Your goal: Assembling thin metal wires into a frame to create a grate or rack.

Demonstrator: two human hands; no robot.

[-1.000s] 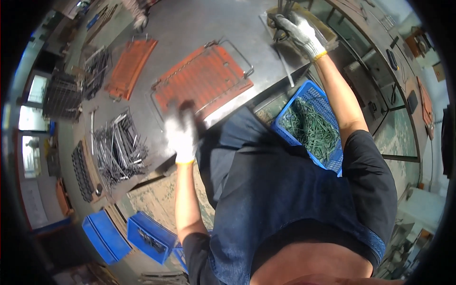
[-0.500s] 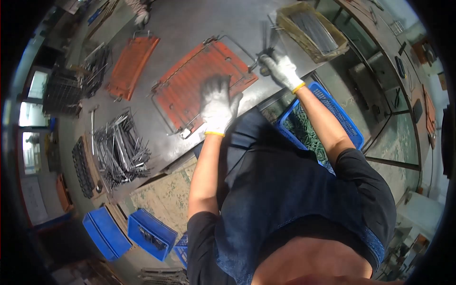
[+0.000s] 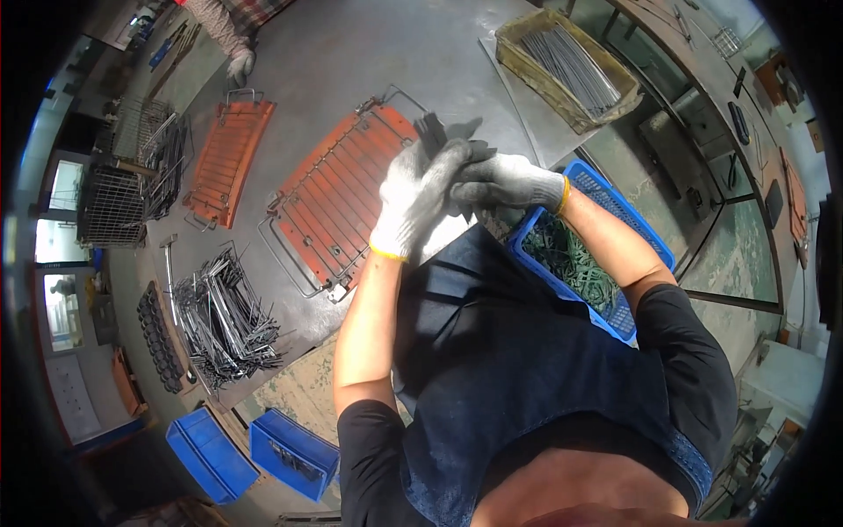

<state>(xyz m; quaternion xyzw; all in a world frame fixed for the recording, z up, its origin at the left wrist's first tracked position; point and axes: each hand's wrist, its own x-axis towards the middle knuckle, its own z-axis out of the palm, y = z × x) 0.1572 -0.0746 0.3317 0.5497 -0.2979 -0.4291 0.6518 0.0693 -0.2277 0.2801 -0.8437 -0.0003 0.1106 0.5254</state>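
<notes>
My gloved left hand (image 3: pixel 409 195) and gloved right hand (image 3: pixel 507 180) meet at the near right corner of an orange ribbed board (image 3: pixel 329 189). A wire frame of thin metal rods (image 3: pixel 303 206) lies over that board, with bent wire loops at both ends. My right fingers are closed on thin metal rods, now mostly hidden. The left fingers reach across the right ones and press together; what they hold, if anything, is hidden. Dark shapes beyond the fingertips could be shadow or rod ends; I cannot tell which.
A second orange board (image 3: pixel 230 162) lies farther left, near another person's gloved hand (image 3: pixel 240 68). Piled bent rods (image 3: pixel 226 316) are at the table's left. A yellowish bin (image 3: pixel 575 119) holds straight rods. Below the table edge stand a blue basket of green strips (image 3: pixel 654 233) and blue crates (image 3: pixel 211 457).
My right hand has come left and nearer with the rods. My left hand has left the middle of the board and joined it. The other person's arm reaches farther into view.
</notes>
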